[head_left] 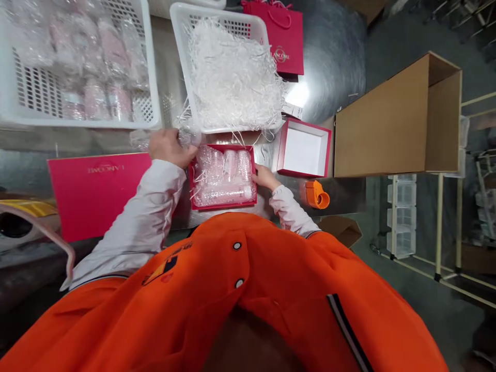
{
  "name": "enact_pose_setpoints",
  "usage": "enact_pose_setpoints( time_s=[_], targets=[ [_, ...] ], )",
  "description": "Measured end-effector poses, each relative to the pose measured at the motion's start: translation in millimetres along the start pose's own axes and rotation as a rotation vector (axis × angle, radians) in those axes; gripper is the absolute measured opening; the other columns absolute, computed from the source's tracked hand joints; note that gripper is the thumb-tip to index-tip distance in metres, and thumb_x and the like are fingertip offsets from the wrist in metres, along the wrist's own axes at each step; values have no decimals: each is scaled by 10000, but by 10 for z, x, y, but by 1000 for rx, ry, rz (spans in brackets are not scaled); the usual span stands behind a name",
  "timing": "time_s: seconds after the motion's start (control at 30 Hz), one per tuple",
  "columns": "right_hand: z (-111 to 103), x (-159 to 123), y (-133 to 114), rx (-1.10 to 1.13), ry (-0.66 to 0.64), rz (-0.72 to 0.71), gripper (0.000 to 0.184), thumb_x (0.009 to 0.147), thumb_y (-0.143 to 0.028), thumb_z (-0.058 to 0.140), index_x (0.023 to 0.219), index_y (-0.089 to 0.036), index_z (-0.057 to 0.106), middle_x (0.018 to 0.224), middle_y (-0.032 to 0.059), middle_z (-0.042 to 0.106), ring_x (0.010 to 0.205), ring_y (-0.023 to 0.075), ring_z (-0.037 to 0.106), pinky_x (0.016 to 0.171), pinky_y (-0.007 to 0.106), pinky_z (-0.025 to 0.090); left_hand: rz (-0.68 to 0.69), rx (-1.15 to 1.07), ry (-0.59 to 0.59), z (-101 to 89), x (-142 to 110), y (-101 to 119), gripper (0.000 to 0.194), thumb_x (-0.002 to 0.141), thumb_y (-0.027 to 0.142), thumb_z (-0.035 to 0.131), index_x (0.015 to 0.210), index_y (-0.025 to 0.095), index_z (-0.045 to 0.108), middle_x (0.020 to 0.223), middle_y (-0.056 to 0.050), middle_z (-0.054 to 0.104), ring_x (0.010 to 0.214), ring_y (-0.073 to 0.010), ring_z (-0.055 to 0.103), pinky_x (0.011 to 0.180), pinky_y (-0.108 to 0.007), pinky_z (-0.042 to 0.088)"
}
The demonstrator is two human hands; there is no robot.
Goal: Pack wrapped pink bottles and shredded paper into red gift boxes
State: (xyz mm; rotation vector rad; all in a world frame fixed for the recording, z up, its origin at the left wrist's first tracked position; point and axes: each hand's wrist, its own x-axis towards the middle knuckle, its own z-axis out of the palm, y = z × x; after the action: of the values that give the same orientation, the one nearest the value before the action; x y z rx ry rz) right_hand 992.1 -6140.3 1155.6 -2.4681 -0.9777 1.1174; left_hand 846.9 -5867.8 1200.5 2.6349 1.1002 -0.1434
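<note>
Nearest, at the middle of the frame, we have a crimson rectangular card box with an open top. Bubble-wrapped pale pink pieces already lie in it and take up most of its inside; the top is uncovered. A few strands hang at its left edge. Our right hand has its fingers against the box's right wall, and our left hand is bent at the upper-left corner, thumb towards the box; we cannot tell whether either is clamped.

We count at least four wrapped pieces inside: one lying along the near side, three or so beyond, blurred by wrap. Left of centre is one flat crimson lettered panel; right of centre, one orange plastic tape dispenser on the grey metal bench, and beyond it one shallow white-lined crimson box.

Farther up are two white plastic baskets, one holding many wrapped pieces, uncounted, the other white paper shred. We see at least one crimson paper bag at top centre, and one large brown carton at right.
</note>
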Motion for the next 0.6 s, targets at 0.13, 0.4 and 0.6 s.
enact_pose_setpoints(
  time_s=[0.13,0.4,0.6],
  targets=[
    [-43,-2,-18,-7,-15,18,421,960,-152,560,1361,-131,686,1378,158,750,1230,293,713,1089,372,542,232,68,-201,74,-274,428,527,943,354,675,1400,92,670,1409,-215,622,1367,-398,540,1147,-476,464],
    [-58,-72,55,-5,-19,30,435,942,-139,576,1359,-136,699,1381,155,751,1252,314,711,1079,387,556,414,81,-290,635,-113,673,595,998,163,434,1564,46,575,1531,-258,577,1421,-399,507,1195,-501,419],
    [-20,-99,88,22,-8,17,458,958,-143,561,1400,-131,679,1388,150,747,1274,312,700,1108,387,539,406,11,-249,800,-128,513,595,1014,223,451,1576,89,592,1556,-243,574,1425,-383,522,1231,-486,387]
  ],
)
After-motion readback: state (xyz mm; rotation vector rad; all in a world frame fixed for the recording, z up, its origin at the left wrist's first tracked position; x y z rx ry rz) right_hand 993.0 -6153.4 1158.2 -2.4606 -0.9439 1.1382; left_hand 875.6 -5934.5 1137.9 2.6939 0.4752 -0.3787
